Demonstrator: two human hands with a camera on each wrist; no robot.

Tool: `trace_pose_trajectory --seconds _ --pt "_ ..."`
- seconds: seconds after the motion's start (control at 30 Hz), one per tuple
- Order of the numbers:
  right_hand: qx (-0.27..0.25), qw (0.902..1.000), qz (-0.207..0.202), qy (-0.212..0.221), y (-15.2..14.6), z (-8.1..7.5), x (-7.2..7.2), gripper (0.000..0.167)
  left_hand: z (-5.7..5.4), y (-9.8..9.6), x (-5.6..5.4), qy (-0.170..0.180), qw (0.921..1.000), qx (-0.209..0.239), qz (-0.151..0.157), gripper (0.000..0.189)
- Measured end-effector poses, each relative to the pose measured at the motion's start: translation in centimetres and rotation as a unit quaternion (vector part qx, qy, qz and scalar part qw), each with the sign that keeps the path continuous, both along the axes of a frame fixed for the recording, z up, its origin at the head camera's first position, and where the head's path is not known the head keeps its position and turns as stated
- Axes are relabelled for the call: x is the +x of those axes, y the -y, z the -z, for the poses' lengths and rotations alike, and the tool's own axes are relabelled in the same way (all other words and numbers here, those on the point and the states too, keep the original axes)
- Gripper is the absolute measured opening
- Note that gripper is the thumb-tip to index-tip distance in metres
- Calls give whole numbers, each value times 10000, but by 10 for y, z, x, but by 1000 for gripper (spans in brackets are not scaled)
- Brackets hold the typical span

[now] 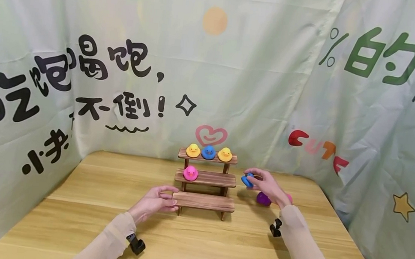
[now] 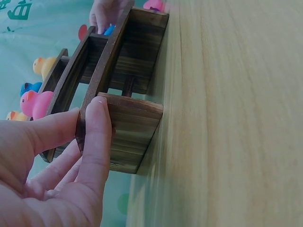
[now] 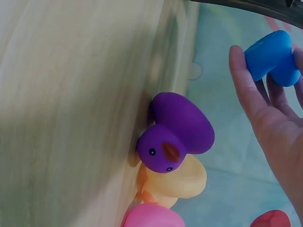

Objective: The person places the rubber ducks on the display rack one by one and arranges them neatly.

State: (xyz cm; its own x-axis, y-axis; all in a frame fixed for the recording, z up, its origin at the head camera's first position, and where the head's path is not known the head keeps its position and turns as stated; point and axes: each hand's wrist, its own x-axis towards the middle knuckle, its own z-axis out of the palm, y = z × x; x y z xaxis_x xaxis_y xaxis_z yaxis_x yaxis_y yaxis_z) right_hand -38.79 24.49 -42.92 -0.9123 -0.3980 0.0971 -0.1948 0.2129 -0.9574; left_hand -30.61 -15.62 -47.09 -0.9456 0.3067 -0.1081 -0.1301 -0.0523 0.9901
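the step in hand seems to be bringing a smooth, bright blue toy duck to a brown, three-tier wooden shelf. the right hand pinches it just beside the middle tier's right end; the left hand grips the lowest tier's left end. the next move likely calls for a level set-down right of the glossy pink toy duck. a round purple toy duck lies near the right hand; a pale yellow one, partly hidden, seems to touch it.
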Motion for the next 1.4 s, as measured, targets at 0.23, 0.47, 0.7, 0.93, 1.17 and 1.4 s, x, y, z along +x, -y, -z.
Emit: trace_pose_trajectory --seconds 0.23,0.47,0.7,0.93,1.17,1.4 --pt "-173 9995 -162 187 7 -2 3 38 1 0 0 10 10000 -31 -46 47" --pt "-263 9996 64 72 13 -7 8 35 -1 -1 0 51 10000 -40 -56 47" --pt "5 9988 276 -400 13 -11 14 39 -2 -1 0 38 10000 -75 -37 45" --pt "339 9962 420 -683 14 -17 22 44 -1 -1 -1 13 9999 -118 -35 45" --pt "368 9960 329 -742 19 -21 30 45 -1 -1 0 -4 9999 -128 -15 45" --pt "118 9973 310 -653 24 -21 33 46 -1 -1 0 -22 9999 -155 14 45"
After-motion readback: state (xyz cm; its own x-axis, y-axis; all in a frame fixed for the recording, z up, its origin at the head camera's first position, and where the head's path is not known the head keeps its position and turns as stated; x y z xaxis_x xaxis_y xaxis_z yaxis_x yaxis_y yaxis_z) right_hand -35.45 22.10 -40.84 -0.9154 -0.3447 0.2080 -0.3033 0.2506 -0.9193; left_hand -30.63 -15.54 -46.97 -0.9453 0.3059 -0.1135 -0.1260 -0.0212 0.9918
